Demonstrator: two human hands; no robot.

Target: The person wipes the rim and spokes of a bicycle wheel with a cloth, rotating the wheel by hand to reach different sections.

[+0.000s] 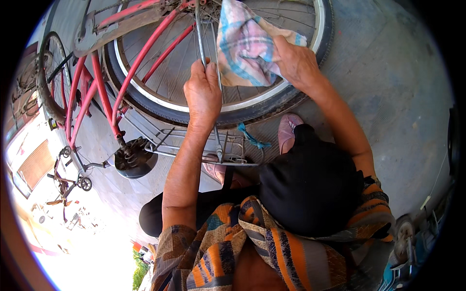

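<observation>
A red-framed bicycle (128, 80) stands upside down in front of me, its spoked wheel (272, 101) at the top middle. My left hand (203, 94) is closed around a thin metal stay (199, 36) that runs across the wheel down to the luggage rack (182, 151). In my right hand (300, 65) is a bunched checked cloth (245, 43), pink, white and light blue. The cloth hangs over the spokes just right of the stay. Part of my right fingers is hidden by the cloth's folds.
Below the frame, the black saddle (133, 165) rests near the floor. A blue tie (253, 138) hangs on the rack, close to my shoes (290, 127). Another wheel (51, 72) is at the left. A wheeled item (404, 237) stands at the lower right.
</observation>
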